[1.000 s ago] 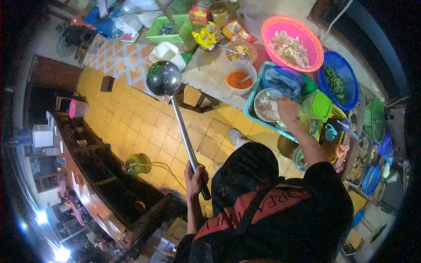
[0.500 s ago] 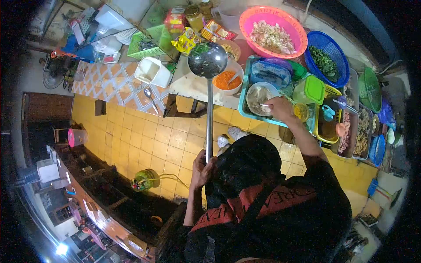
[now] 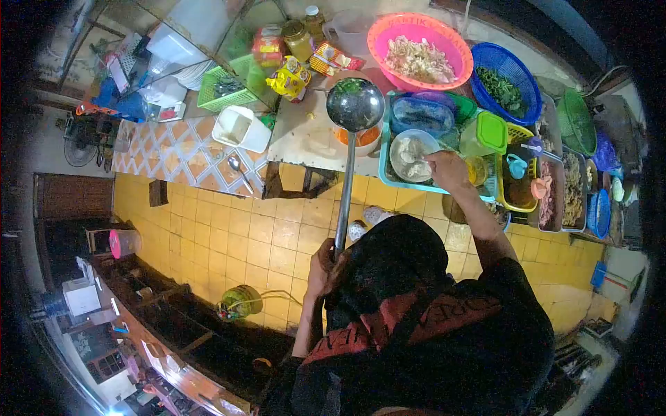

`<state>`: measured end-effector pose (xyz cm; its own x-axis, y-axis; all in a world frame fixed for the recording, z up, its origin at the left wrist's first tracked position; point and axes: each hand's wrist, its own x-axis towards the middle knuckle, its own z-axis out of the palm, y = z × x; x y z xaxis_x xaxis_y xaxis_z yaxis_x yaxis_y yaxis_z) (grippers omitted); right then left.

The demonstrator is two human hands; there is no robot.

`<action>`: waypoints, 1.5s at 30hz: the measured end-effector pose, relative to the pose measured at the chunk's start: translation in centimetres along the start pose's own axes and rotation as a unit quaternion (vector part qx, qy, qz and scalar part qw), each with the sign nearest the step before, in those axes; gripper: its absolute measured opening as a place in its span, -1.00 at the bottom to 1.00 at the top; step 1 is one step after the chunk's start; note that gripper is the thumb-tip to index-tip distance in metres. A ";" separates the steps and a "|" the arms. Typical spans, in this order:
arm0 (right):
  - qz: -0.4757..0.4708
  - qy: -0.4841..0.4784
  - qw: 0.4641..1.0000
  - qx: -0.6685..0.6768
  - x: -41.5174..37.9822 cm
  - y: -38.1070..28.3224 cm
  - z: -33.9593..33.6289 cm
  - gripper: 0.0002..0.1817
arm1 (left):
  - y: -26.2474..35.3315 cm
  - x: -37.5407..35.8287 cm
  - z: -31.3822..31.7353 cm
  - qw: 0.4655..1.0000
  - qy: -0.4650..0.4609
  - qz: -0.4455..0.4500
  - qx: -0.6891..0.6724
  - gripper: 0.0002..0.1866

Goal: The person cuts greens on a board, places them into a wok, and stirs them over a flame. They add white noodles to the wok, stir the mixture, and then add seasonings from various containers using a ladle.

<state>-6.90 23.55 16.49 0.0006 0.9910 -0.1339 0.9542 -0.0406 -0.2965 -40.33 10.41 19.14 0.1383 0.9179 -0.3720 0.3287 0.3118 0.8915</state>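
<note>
My left hand is wrapped round the long metal handle of a large ladle. The ladle's round bowl is raised over the counter, with some chopped greens in it, and it partly covers a bowl of orange-red sauce. My right hand is closed in a pinch at the rim of a pale bowl holding a whitish substance. Between its fingers is what looks like a small spoon, mostly hidden. That bowl stands in a turquoise tray beside a green-lidded container.
Behind stand a pink basin of shredded pale food and a blue basket of greens. A white tub and a spoon are on the tiled counter. A green gas cylinder with a hose stands on the yellow floor.
The ladle has moved to the right, now over the orange-red sauce bowl. My right hand has shifted slightly at the bowl's rim. The view has shifted a little.
</note>
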 end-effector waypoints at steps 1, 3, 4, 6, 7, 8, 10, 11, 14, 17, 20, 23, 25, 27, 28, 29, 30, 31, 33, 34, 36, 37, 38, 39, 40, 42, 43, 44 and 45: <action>0.000 0.003 1.000 -0.001 0.0 -0.2 -0.7 -0.75 | 0.5 0.0 -0.1 1.000 0.000 0.003 0.000 -0.72; -0.028 0.051 0.998 0.032 -0.1 -0.8 -3.1 -0.73 | 1.9 -0.1 -0.4 0.994 0.011 -0.027 0.101 -0.69; -0.025 0.044 0.999 0.011 -0.4 -2.5 -5.8 -0.75 | 1.8 0.1 -0.4 0.995 0.011 -0.023 0.101 -0.69; -0.045 0.068 0.997 -0.001 0.6 -3.4 -7.8 -0.76 | 1.9 0.4 -0.4 0.990 -0.013 -0.064 0.123 -0.69; -0.064 0.087 0.994 -0.013 1.2 -3.5 -8.1 -0.78 | 2.5 0.4 -0.4 0.990 -0.015 -0.063 0.123 -0.69; -0.066 0.141 0.988 -0.016 1.9 -3.6 -7.8 -0.82 | 3.4 0.4 -0.3 0.988 -0.026 -0.050 0.145 -0.70; 0.000 0.088 0.990 -0.110 2.4 -4.5 -8.7 -0.83 | 4.2 0.5 0.0 0.985 -0.037 -0.038 0.166 -0.70; 0.066 0.036 0.977 -0.199 2.5 -4.7 -9.0 -0.83 | 4.3 0.6 0.1 0.985 -0.037 -0.027 0.166 -0.70; 0.040 -0.025 0.971 -0.236 2.5 -2.7 -4.9 -0.85 | 4.2 0.9 -0.3 0.983 -0.048 -0.034 0.175 -0.70; 0.024 -0.083 0.976 -0.199 1.8 -1.7 0.7 -0.84 | 1.9 1.2 -0.9 0.986 -0.061 -0.054 0.143 -0.70; -0.028 -0.055 0.991 -0.117 1.1 -2.0 2.4 -0.84 | 2.4 1.0 -1.1 0.992 -0.063 -0.070 0.088 -0.71; -0.001 -0.085 0.989 -0.121 1.6 -1.1 4.0 -0.82 | 1.7 1.1 -0.9 0.995 -0.059 -0.058 0.063 -0.71; 0.015 -0.090 0.991 -0.093 1.4 -1.8 2.5 -0.82 | 2.0 1.2 -1.0 0.996 -0.057 -0.040 0.052 -0.71; 0.029 -0.096 0.993 -0.066 1.1 -2.5 1.4 -0.82 | 3.8 1.3 -1.2 0.990 -0.064 -0.064 0.109 -0.68; 0.030 -0.080 0.994 -0.073 0.7 -2.9 1.3 -0.83 | 4.0 1.4 -1.2 0.990 -0.066 -0.064 0.110 -0.68; 0.031 -0.065 0.994 -0.079 0.5 -3.1 1.3 -0.83 | 4.2 1.5 -1.3 0.987 -0.071 -0.065 0.130 -0.68; 0.032 -0.065 0.994 -0.079 0.6 -2.8 1.7 -0.83 | 4.3 1.6 -1.4 0.984 -0.076 -0.065 0.151 -0.67; 0.033 -0.065 0.995 -0.073 0.7 -2.3 2.4 -0.84 | 4.0 1.6 -1.4 0.983 -0.077 -0.065 0.151 -0.67; 0.033 -0.065 0.995 -0.068 0.7 -2.2 2.4 -0.84 | 3.4 1.6 -1.3 0.989 -0.072 -0.056 0.121 -0.66; 0.029 -0.049 0.997 -0.051 0.3 -2.5 1.5 -0.83 | 3.5 1.6 -1.3 0.989 -0.072 -0.056 0.121 -0.66; 0.027 -0.031 0.999 -0.036 0.2 -2.5 0.9 -0.82 | 4.2 1.7 -1.2 0.987 -0.062 -0.053 0.136 -0.65; 0.006 -0.013 0.999 -0.037 0.4 -2.3 1.1 -0.81 | 4.1 1.9 -1.3 0.987 -0.064 -0.051 0.135 -0.65; -0.014 0.004 0.999 -0.038 0.5 -2.0 1.2 -0.80 | 3.9 2.0 -1.3 0.988 -0.064 -0.050 0.134 -0.65; -0.013 0.003 0.999 -0.040 0.6 -1.7 1.5 -0.80 | 3.7 2.1 -1.2 0.988 -0.064 -0.050 0.132 -0.65; -0.015 -0.038 0.997 -0.059 0.9 -1.5 1.8 -0.80 | 3.5 2.1 -1.2 0.988 -0.065 -0.050 0.132 -0.65; -0.019 -0.078 0.994 -0.078 1.0 -1.5 1.9 -0.80 | 3.5 2.1 -1.2 0.991 -0.059 -0.037 0.116 -0.66; -0.004 -0.072 0.996 -0.059 0.8 -1.8 1.9 -0.81 | 3.9 2.1 -1.2 0.991 -0.058 -0.039 0.115 -0.66; 0.012 -0.065 0.997 -0.039 0.6 -2.1 1.7 -0.82 | 4.6 2.1 -1.3 0.988 -0.063 -0.060 0.130 -0.66; 0.011 -0.067 0.997 -0.039 0.4 -2.5 1.2 -0.82 | 5.1 2.2 -1.3 0.984 -0.068 -0.081 0.145 -0.67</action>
<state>-9.68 23.85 16.02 -0.0136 0.9641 -0.2653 0.9749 -0.0462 -0.2178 -39.56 14.31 23.17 0.1800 0.8143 -0.5519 0.6065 0.3498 0.7140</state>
